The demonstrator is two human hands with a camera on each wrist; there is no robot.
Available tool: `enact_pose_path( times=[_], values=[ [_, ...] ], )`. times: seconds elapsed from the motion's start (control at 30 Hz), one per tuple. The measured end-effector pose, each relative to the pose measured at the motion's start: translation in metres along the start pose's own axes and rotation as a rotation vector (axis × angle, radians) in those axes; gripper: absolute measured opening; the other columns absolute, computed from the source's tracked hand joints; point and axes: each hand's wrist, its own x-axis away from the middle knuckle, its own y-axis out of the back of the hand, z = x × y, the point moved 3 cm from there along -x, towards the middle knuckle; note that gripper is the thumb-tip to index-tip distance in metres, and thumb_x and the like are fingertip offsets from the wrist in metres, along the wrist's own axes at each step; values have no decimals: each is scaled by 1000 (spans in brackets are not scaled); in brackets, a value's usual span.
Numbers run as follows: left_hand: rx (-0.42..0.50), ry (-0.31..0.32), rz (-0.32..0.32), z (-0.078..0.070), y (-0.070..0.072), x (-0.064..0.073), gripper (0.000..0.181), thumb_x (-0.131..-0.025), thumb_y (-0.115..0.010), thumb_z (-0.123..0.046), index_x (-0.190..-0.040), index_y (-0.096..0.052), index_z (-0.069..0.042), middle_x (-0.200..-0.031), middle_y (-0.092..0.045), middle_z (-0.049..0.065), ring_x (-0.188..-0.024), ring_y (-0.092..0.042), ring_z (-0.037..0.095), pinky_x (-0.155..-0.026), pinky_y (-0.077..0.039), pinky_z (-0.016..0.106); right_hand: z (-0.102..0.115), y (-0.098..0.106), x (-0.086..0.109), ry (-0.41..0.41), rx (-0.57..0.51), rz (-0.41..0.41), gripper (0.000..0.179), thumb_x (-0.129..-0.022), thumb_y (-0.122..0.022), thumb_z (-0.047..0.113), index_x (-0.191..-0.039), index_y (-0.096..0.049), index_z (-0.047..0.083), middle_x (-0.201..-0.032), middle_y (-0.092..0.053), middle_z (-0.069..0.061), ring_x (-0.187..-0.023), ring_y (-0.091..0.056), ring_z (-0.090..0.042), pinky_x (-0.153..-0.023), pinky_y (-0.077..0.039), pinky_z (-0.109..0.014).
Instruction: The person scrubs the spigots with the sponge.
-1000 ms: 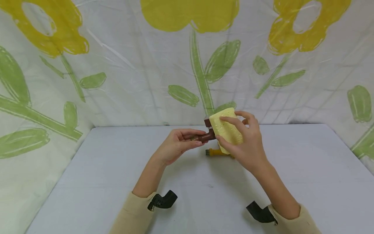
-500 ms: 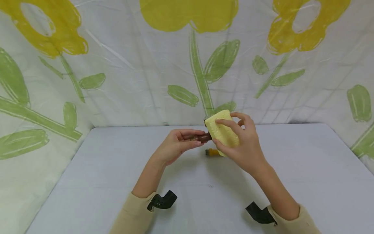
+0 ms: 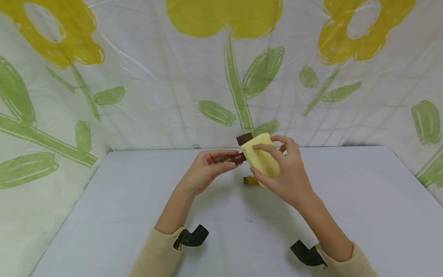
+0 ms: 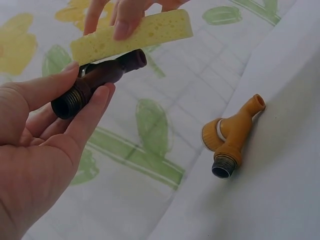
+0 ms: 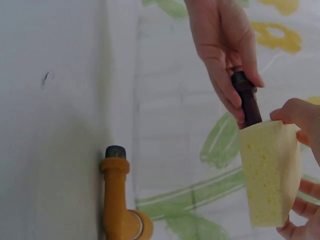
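Note:
My left hand [image 3: 207,169] pinches a brown Y-shaped pipe fitting [image 4: 102,79] between thumb and fingers, above the table. Its dark threaded end points back toward the palm in the left wrist view. A pale yellow sponge [image 3: 261,157] is gripped by my right hand [image 3: 290,169], thumb on one side and fingers spread over the other. The sponge lies against the brown fitting and hides part of it in the head view; the fitting's wide round end [image 3: 244,138] shows past the sponge's upper corner.
An orange pipe fitting [image 4: 239,129] of similar shape, with a grey threaded end, lies on the white table [image 3: 138,211] below the hands. Behind the table hangs a white sheet [image 3: 155,96] printted with yellow flowers and green leaves.
The sponge has slid left and slightly down across the brown fitting. The fitting has shifted a little left and up, and its wide end, mostly covered half a second ago, shows again.

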Motion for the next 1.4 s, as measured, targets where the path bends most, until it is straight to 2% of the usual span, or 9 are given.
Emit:
enact_pose_path(
  times=[0.2,0.37,0.6,0.8,1.03,1.23,1.4],
  values=[
    [19,-17,-26,-1,0,0,42,-98,-60,14,-139,-55,20,-131,-71,17,-110,-75,16,-106,-56,37,2,-2,1,-31,-8,-12,48,-77,-92,7,-121,-74,14,-132,-53,-27,-100,-47,-34,-70,-45,-41],
    [27,-30,-45,-1,-1,-1,42,-98,-60,15,-139,-55,20,-125,-75,13,-110,-75,16,-104,-57,34,5,-6,1,-4,12,9,48,-77,-93,9,-121,-74,13,-131,-53,-28,-98,-48,-35,-68,-47,-40],
    [35,-33,-73,-1,-3,-2,43,-97,-60,16,-139,-54,20,-121,-75,8,-107,-74,13,-103,-58,33,4,-7,1,-19,6,-30,51,-75,-94,6,-121,-73,13,-131,-52,-27,-99,-47,-34,-69,-45,-41],
    [23,-37,-73,1,-3,-2,43,-98,-59,16,-139,-53,22,-116,-76,3,-107,-72,10,-101,-58,27,9,-16,5,29,0,5,48,-77,-94,9,-120,-74,13,-130,-52,-29,-96,-48,-35,-69,-48,-39],
    [12,-29,-63,2,-4,-3,43,-99,-58,14,-141,-53,20,-125,-74,10,-111,-72,10,-105,-56,30,7,-14,4,13,6,-26,50,-75,-95,7,-120,-75,14,-131,-53,-27,-97,-49,-35,-69,-46,-41],
    [25,-14,-62,3,-5,-3,46,-99,-55,17,-145,-49,20,-130,-69,15,-111,-69,8,-100,-57,24,10,-19,7,32,5,11,48,-77,-94,10,-121,-75,14,-131,-52,-27,-97,-49,-35,-70,-48,-40],
    [18,-25,-50,3,-6,-3,46,-99,-56,16,-145,-50,18,-133,-68,17,-113,-69,8,-102,-56,24,9,-17,6,31,6,-13,50,-74,-96,8,-120,-76,15,-132,-53,-27,-96,-50,-36,-70,-48,-41]
  ],
)
